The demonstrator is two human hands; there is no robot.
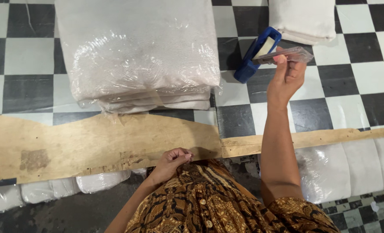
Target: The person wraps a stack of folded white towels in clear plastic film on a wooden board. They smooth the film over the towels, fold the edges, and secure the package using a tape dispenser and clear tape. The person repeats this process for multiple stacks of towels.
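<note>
Your left hand point(171, 159) is curled nearly shut, fingertips pinched at the near edge of the wooden board point(92, 144), just below the plastic-wrapped stack of white cloth point(135, 56). Your right hand point(287, 77) grips a clear flat strip point(287, 55), lying left-right, against the blue tape dispenser point(254, 54); another folded white cloth point(304, 17) lies beyond.
</note>
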